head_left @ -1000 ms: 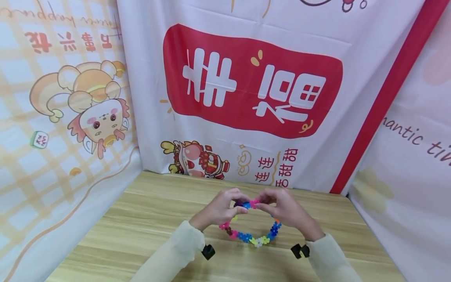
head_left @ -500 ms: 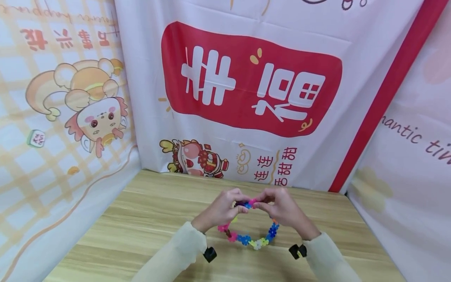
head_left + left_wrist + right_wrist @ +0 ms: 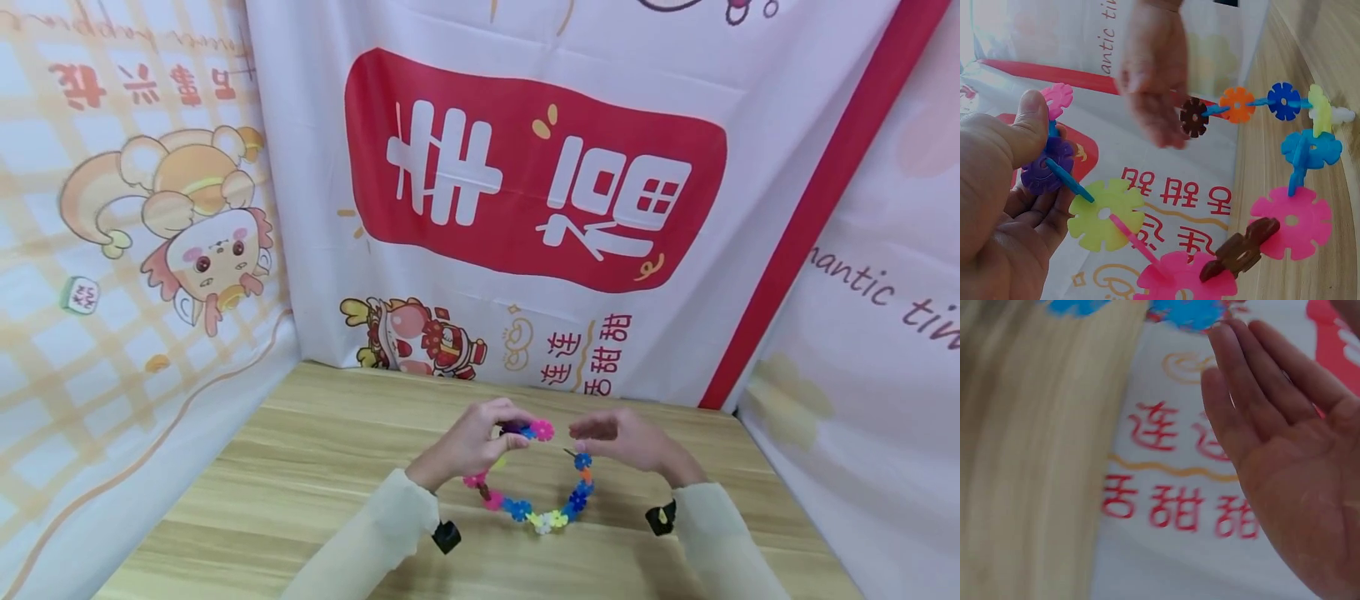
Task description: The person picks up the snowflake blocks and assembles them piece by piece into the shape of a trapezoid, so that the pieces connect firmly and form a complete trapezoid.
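Many-coloured snowflake-disc chain (image 3: 536, 500) curves open-ended; left hand (image 3: 468, 446) pinches it, right hand (image 3: 637, 443) spread.

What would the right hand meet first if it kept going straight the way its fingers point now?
Most likely the pink flower piece at the free end of the chain that the left hand grips. The right hand is open, fingers aimed leftward at it across a small gap; depth is uncertain.

One chain of snowflake discs (image 3: 536, 500) is curving over one tabletop (image 3: 300, 467). Two hands are showing: the left hand (image 3: 468, 446) and the right hand (image 3: 630, 442). Three printed banners (image 3: 525, 192) are hanging on the far, left and right sides.
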A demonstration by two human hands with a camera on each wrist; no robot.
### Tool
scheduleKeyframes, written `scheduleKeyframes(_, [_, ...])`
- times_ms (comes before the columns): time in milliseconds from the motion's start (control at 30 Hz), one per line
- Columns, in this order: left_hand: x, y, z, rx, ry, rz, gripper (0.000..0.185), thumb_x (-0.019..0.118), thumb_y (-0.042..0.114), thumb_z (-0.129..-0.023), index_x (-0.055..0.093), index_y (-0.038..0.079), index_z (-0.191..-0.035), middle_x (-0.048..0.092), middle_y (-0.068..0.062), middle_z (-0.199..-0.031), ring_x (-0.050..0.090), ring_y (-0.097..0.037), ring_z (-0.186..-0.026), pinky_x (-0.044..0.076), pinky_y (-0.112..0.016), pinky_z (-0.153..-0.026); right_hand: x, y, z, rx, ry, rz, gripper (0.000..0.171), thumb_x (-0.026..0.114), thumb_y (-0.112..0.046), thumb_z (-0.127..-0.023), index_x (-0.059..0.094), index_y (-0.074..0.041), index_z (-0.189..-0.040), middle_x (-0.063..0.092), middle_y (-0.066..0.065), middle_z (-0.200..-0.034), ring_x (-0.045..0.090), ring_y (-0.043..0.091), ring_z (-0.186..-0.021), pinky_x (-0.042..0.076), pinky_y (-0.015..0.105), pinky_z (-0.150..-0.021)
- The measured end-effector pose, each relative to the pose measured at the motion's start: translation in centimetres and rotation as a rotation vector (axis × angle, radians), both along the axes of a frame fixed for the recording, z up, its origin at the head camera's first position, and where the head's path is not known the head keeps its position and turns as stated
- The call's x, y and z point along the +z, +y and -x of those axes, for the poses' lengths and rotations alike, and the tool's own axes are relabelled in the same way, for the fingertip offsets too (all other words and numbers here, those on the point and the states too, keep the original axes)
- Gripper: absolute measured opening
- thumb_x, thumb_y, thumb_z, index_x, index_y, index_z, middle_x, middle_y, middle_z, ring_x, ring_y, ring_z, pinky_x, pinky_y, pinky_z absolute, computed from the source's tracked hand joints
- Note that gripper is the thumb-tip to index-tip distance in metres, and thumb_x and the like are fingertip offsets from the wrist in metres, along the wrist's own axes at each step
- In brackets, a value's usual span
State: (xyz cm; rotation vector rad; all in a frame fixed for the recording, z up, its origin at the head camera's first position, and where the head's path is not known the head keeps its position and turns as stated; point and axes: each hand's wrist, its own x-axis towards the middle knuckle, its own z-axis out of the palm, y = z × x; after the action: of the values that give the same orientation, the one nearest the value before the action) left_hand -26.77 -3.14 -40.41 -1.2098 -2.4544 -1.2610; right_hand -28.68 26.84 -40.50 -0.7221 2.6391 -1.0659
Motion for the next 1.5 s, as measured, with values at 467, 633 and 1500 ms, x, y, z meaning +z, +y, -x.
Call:
scheduleKeyframes(467, [-1.0,-0.4,0.0,0.03,-0.081,-0.039,0.027,0.064,0.034,-0.091,0.066,0.024,-0.116,0.064,0.01,-0.101,0.06,-0.003,-0.089,0.054,-0.022,-0.081,-4.8,0.4,-0.3,0.005,-0.181,0.257,0.045,0.067,-0.033,-0.091,0.062,-0.007,-0.127,0.072,0.004,-0.116,0.069,0.025,-0.107,0.057,0.031,-0.087])
scheduleKeyframes(633, [-1.1,-0.6,0.1,0.067,-0.105,-0.049,0.028,0.065,0.034,-0.091,0.066,0.024,-0.116,0.065,0.01,-0.103,0.061,-0.003,-0.091,0.055,-0.025,-0.083,-3.2,-0.8,-1.1,-0.007,-0.121,0.277,0.038,0.07,-0.033,-0.089,0.065,-0.015,-0.122,0.072,0.007,-0.115,0.069,0.026,-0.105,0.057,0.03,-0.086])
scheduleKeyframes(1500, [-0.4,-0.5,-0.2,0.045,-0.059,-0.095,0.034,0.062,0.041,-0.089,0.066,0.022,-0.117,0.064,0.008,-0.1,0.06,-0.004,-0.088,0.054,-0.021,-0.08,0.9,-3.9,-3.8,-0.059,0.152,0.307,0.03,0.071,-0.035,-0.087,0.07,-0.019,-0.113,0.074,0.001,-0.102,0.066,0.014,-0.07,0.054,0.026,-0.054])
